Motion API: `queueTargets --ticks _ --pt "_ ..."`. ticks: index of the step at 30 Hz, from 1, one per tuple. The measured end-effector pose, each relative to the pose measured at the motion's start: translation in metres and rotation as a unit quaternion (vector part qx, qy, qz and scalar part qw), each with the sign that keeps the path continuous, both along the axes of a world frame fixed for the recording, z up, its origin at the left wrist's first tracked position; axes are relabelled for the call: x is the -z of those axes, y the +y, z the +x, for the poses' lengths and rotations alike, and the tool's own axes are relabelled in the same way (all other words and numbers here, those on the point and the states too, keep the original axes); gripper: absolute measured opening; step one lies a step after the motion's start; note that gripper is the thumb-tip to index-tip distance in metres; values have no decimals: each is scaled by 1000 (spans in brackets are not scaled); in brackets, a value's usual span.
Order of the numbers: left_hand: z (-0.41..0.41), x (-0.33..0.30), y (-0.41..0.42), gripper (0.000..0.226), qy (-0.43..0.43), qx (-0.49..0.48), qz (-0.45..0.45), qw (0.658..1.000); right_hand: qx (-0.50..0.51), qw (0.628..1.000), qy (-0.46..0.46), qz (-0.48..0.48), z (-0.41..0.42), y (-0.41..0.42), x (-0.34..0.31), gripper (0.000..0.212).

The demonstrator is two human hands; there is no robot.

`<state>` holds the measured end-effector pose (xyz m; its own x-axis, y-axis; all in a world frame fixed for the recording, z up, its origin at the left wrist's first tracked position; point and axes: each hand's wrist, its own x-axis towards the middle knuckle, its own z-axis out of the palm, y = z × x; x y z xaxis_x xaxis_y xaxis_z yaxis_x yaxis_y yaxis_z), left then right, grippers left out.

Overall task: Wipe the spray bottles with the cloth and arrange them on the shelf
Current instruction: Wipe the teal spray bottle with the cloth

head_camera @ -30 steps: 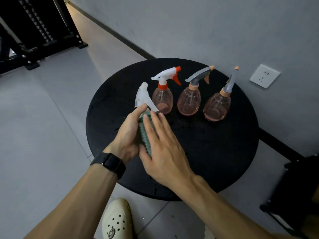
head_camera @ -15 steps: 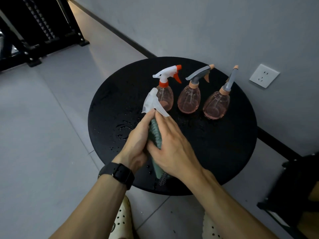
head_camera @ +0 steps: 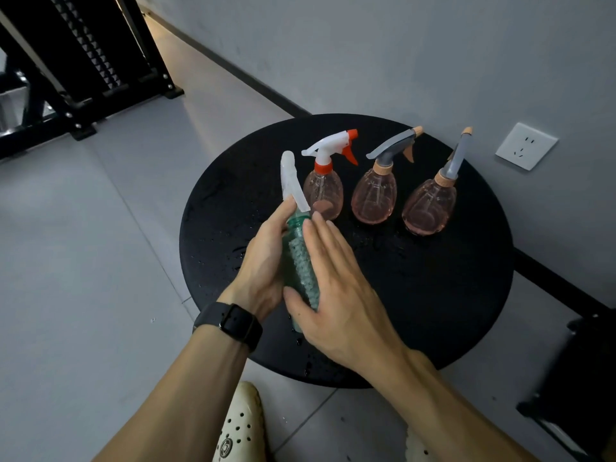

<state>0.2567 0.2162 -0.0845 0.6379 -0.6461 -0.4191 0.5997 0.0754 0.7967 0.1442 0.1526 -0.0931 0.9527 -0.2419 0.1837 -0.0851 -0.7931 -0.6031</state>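
Three pink, egg-shaped spray bottles [head_camera: 373, 195] stand in a row beyond the hands on the wet black round surface [head_camera: 466, 295]. Left hand [head_camera: 263, 261] grips a ribbed green bottle [head_camera: 300, 261], long axis tilted away, white trigger uppermost. Right hand [head_camera: 336, 288] lies flat-fingered against its side; no cloth visible.

My arms are bare, no sleeves. On my left wrist I wear a black watch [head_camera: 233, 323] with a dark band. My cream clogs [head_camera: 238, 428] have round holes and a round emblem.
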Motion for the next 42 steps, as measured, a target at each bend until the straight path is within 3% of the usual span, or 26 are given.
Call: queueTargets --ticks 3,8,15,18,24,31,34,42 --pt "-2 -1 -3 40 -20 4 -1 1000 -10 999 18 28 4 -8 -9 98" --pt "-9 -4 -5 77 -22 17 13 1000 -8 994 50 101 7 -21 -21 111" --pt "-15 -5 -9 77 -30 53 62 996 32 997 36 61 5 -23 -19 109" --pt "-23 -5 -11 66 -13 85 70 994 48 998 28 13 5 -30 -21 106" --pt "-27 3 -13 54 -23 47 50 997 32 999 36 -25 6 -25 -15 96" --pt "-13 4 -4 61 28 15 -4 999 14 1000 14 1 2 -10 -7 72" --pt "-12 5 -4 66 13 35 -5 999 12 1000 11 10 4 -13 -7 65" --pt "-27 1 -13 50 -36 93 33 994 24 992 56 106 14 -35 -20 58"
